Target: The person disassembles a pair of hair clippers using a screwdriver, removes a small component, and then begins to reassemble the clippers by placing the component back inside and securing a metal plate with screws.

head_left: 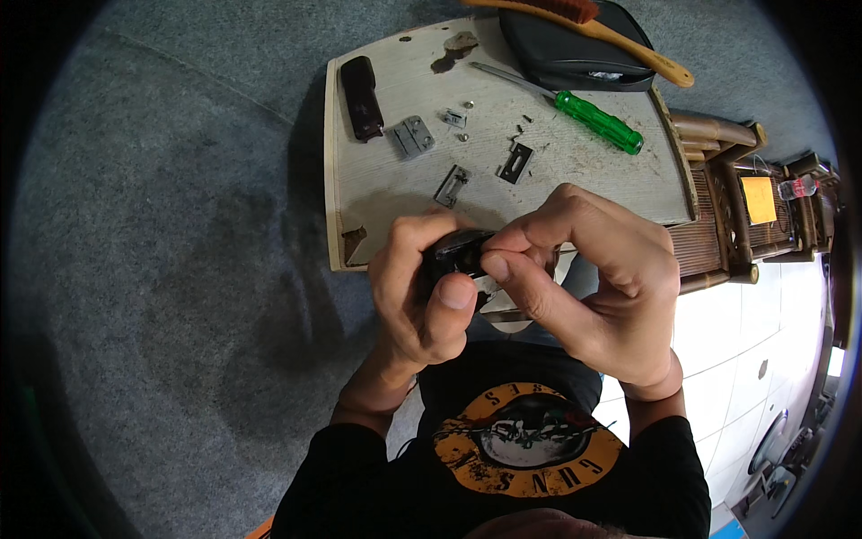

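Note:
My left hand is wrapped round a dark, glossy casing, which looks like an opened hair clipper body, with the thumb pressed along its near side. From the other side, my right hand closes thumb and forefinger in a pinch at the casing's right end. What lies between those fingertips is too small and dark to name. Beyond the hands, on the pale table, lie a metal clipper blade, a black slotted plate, a grey blade block and a small bracket.
A long dark maroon cover lies at the table's left. Loose screws are scattered mid-table. A green-handled screwdriver points left, near a black zip case with a wooden-handled brush across it. Bamboo furniture stands at right.

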The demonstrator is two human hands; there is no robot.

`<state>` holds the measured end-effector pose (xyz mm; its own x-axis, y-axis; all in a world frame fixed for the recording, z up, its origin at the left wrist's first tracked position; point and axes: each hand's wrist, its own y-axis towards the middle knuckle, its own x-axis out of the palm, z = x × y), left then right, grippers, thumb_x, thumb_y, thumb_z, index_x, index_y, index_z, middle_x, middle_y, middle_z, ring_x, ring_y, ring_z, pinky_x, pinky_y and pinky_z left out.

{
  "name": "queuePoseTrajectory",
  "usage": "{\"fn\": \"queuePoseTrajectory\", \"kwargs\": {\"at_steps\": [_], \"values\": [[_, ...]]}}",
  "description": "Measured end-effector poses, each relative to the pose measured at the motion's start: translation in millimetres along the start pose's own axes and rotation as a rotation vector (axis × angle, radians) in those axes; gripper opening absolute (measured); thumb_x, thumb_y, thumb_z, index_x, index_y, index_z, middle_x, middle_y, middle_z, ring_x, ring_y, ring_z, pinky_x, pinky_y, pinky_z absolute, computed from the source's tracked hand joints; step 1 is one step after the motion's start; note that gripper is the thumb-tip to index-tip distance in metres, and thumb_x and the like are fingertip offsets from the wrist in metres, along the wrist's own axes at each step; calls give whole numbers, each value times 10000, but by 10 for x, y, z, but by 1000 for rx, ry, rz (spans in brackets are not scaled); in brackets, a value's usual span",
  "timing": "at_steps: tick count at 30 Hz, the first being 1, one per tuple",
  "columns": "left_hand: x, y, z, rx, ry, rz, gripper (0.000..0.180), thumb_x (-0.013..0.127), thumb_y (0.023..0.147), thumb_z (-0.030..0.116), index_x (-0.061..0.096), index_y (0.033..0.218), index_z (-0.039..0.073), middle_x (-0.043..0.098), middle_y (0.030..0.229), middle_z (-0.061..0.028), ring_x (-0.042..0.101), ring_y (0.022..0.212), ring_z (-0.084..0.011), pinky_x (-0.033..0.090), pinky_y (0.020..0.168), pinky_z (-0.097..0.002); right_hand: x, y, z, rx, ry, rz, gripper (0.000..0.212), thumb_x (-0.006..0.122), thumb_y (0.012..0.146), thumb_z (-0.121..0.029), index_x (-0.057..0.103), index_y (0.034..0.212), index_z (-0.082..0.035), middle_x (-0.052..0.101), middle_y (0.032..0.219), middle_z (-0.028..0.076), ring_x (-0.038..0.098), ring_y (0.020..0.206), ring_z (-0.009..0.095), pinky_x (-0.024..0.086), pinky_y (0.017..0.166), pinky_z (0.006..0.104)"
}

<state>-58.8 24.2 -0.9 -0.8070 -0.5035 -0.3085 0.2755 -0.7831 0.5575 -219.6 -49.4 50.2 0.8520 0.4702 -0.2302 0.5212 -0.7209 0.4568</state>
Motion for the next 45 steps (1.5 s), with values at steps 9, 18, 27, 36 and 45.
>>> {"fn": "queuePoseTrajectory", "kwargs": {"at_steps": [9,18,27,36,45], "values": [[36,-15,-122,116,-246,-60,692,370,1037,646,469,1103,-35,628,876,-127,573,723,-133,486,664,-295,-34,-44,7,-89,-70,-2,150,835,779,8,734,889,15,712,786,87,636,649,143,466,583,261],[62,90,-256,386,-89,-14,644,362,1056,608,426,1105,-31,644,821,-210,592,645,-175,489,597,-298,-40,-110,107,-305,-114,29,182,828,773,26,724,922,21,659,762,77,660,624,155,500,512,281],[34,84,-277,392,-29,-9,678,343,1039,666,404,1099,-7,647,817,-182,582,618,-152,473,562,-265,42,-159,174,-519,-289,125,261,848,762,-13,704,980,-17,691,812,73,660,667,181,520,577,321],[82,46,-287,382,-106,62,652,642,955,600,477,1150,-1,636,799,-138,586,648,-201,459,552,-318,79,-169,241,-608,-295,138,250,859,745,-59,723,946,3,691,792,65,664,658,167,508,565,287],[43,98,-290,476,38,38,653,656,936,614,482,1158,25,626,785,-129,576,600,-204,452,530,-327,-2,-223,229,-301,-36,24,160,828,800,3,729,926,9,714,810,90,714,705,179,546,580,289]]}}
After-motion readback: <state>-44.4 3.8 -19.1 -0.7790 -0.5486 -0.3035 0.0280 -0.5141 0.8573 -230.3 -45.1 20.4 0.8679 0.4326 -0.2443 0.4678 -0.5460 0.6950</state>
